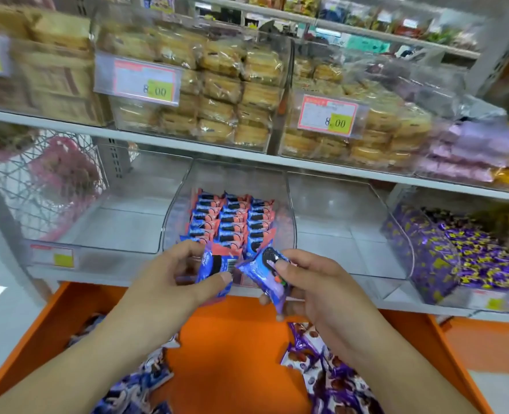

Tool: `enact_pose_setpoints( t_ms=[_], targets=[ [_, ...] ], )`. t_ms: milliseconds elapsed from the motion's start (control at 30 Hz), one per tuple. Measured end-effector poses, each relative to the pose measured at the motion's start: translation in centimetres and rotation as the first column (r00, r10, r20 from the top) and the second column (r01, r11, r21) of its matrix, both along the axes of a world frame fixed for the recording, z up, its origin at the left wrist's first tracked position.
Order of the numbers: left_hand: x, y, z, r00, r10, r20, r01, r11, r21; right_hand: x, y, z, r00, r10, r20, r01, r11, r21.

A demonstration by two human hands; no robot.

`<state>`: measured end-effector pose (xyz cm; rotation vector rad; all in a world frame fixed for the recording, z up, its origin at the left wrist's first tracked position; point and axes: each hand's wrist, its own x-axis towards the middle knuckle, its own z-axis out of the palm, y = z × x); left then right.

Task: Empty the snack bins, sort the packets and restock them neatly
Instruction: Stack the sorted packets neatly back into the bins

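nearest me: orange tray-like surface point(235, 354) with two loose heaps on it, blue-white crinkly packets point(139, 383) on my left side, purple-white glossy packets point(330, 372) on my right. the heaps sit apart now, but both are slippery film and an elbow dragged through could mix the sorts again.

above that, my hands are close together, not touching. left hand point(169, 282) pinches one blue foil biscuit packet point(217, 265), barcode side facing me. right hand point(316, 282) grips a second blue foil packet point(266, 273) between thumb and fingers, tilted. risk: one faces the wrong way if it goes in as held, so the row looks off. thumb-tip grip on glossy film is weak too; a slip probably drops it onto the purple heap.

just beyond: clear plastic centre bin point(290, 222), three tidy rows of blue-orange packets point(232, 219) standing on edge. front gap is small. pushing two in together could topple a row domino-style.

either side, the clear left bin point(121, 222) and clear right bin point(345, 222) hold nothing i can see. easy to restock the wrong one, labels are too blurred to read.

far right, the purple-gold sweets bin point(444, 252) is full. upper shelf cake bins point(223, 94) look untouched.
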<state>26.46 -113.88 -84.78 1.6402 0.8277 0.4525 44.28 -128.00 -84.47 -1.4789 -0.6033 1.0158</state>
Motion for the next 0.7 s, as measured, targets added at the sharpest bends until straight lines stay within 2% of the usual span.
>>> enact_pose_setpoints(
  t_ms=[100,333,467,633,700],
  targets=[
    [0.5,-0.1,-0.2,0.997,-0.029,0.073,0.038,0.991,-0.128,0.1,0.3,-0.1,1.000,0.001,0.010,-0.001,1.000,-0.022],
    [0.8,0.6,-0.6,0.996,-0.072,0.053,0.073,0.997,-0.033,0.9,0.2,0.0,0.999,-0.048,0.009,0.048,0.998,-0.031],
    [0.2,0.9,-0.2,0.982,-0.147,0.122,0.158,0.983,-0.091,1.0,-0.1,-0.2,0.999,-0.050,-0.011,0.050,0.999,-0.005],
    [-0.1,1.0,-0.5,0.970,-0.029,0.239,0.042,0.998,-0.050,0.8,-0.2,-0.4,1.000,-0.027,0.013,0.027,1.000,-0.007],
    [-0.2,1.2,-0.7,0.962,-0.006,0.273,0.030,0.996,-0.083,0.7,-0.2,-0.6,0.999,-0.025,0.028,0.025,0.999,-0.032]
  ],
)
